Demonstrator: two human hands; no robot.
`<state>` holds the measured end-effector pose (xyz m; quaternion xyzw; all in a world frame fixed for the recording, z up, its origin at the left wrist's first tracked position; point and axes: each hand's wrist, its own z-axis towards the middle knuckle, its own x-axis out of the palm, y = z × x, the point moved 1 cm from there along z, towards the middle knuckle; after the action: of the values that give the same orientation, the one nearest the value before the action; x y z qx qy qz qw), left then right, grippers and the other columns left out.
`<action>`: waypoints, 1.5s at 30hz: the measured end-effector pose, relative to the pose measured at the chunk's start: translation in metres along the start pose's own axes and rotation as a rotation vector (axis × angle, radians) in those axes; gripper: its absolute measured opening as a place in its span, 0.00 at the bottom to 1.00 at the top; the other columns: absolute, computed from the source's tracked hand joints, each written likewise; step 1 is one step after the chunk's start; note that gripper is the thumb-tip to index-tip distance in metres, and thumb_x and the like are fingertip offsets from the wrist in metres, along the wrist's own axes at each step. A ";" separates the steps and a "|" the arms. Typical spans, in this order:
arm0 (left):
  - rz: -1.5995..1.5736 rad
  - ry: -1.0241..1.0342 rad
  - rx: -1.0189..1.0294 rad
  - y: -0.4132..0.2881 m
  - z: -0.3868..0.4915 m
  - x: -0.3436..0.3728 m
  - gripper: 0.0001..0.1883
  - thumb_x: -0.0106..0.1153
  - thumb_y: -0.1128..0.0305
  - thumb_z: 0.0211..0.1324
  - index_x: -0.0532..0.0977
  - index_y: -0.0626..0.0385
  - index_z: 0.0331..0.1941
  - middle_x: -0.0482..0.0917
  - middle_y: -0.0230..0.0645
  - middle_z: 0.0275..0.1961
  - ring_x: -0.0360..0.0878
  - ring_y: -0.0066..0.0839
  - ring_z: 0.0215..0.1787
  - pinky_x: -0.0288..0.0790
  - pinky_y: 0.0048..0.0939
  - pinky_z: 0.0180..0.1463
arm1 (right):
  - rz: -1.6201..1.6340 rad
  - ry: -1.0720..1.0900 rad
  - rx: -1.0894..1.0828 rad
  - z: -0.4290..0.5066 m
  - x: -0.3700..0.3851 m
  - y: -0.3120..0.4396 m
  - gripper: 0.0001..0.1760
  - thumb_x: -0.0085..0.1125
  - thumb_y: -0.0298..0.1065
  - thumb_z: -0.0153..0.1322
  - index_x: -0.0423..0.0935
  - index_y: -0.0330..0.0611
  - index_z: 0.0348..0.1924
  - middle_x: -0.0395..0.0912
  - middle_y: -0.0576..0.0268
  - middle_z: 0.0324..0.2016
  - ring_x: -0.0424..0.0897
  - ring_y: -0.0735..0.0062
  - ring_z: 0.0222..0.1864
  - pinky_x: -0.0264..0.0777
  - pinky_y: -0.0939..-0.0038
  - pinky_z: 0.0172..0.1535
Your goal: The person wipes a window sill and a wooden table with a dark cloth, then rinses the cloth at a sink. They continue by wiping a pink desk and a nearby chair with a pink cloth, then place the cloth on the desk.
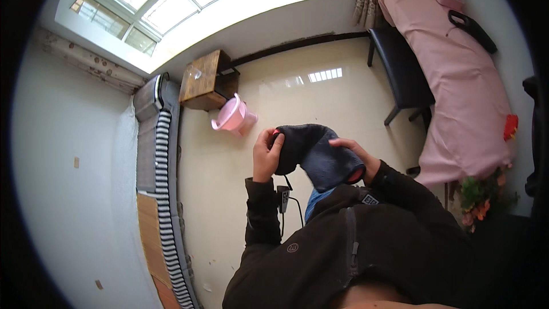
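Note:
In front of my chest I hold a curved, padded-looking dark cloth item (321, 152), black on one side and dark blue on the other. It resembles a neck pillow, but I cannot tell for certain. My left hand (266, 154) grips its left end, thumb on top, where a bit of red shows. Around the right side lies my right hand (358, 150), thumb on the blue face and the other fingers hidden behind. Red lining also appears at the lower right end. Below the item, a power strip (283, 199) with black cables shows beside my left sleeve.
A pink bucket (233, 116) stands by a wooden side table (201, 79) under the window. Along the left wall runs a sofa (148, 150) with striped trim. To the right are a black bench (401, 68), a pink-covered table (459, 90) and artificial flowers (476, 199).

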<state>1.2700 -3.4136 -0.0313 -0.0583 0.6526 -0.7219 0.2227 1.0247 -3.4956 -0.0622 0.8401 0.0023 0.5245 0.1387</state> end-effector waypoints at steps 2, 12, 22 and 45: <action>0.091 0.058 0.034 0.017 0.111 -0.023 0.11 0.60 0.69 0.65 0.75 0.65 0.46 0.80 0.31 0.39 0.77 0.18 0.40 0.71 0.21 0.45 | -0.117 -0.025 -0.045 0.041 -0.002 0.061 0.27 0.60 0.32 0.67 0.72 0.33 0.59 0.80 0.47 0.49 0.83 0.59 0.47 0.77 0.65 0.55; 0.061 0.350 0.216 0.031 0.525 0.030 0.11 0.58 0.72 0.66 0.73 0.59 0.50 0.80 0.32 0.37 0.76 0.19 0.38 0.71 0.23 0.41 | -1.492 -0.819 -0.887 0.177 -0.011 0.419 0.14 0.63 0.26 0.62 0.80 0.34 0.40 0.81 0.47 0.38 0.81 0.51 0.41 0.74 0.63 0.46; 0.022 0.379 0.002 0.113 0.860 0.113 0.11 0.57 0.73 0.66 0.73 0.60 0.50 0.78 0.33 0.41 0.78 0.22 0.42 0.75 0.25 0.42 | -1.713 -1.049 -1.020 0.356 -0.064 0.798 0.16 0.48 0.23 0.61 0.78 0.46 0.40 0.82 0.53 0.37 0.78 0.49 0.45 0.72 0.56 0.47; 0.355 0.634 -0.316 0.476 1.525 0.312 0.47 0.64 0.45 0.59 0.56 0.69 0.69 0.66 0.63 0.64 0.68 0.51 0.64 0.66 0.44 0.65 | -1.545 -1.692 -0.157 0.712 -0.297 1.325 0.52 0.73 0.52 0.59 0.56 0.60 0.73 0.46 0.55 0.76 0.42 0.51 0.77 0.46 0.31 0.69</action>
<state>1.6798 -4.9587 -0.3412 0.2477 0.7921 -0.5449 0.1196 1.3314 -4.9782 -0.3051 0.6869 0.3905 -0.4344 0.4325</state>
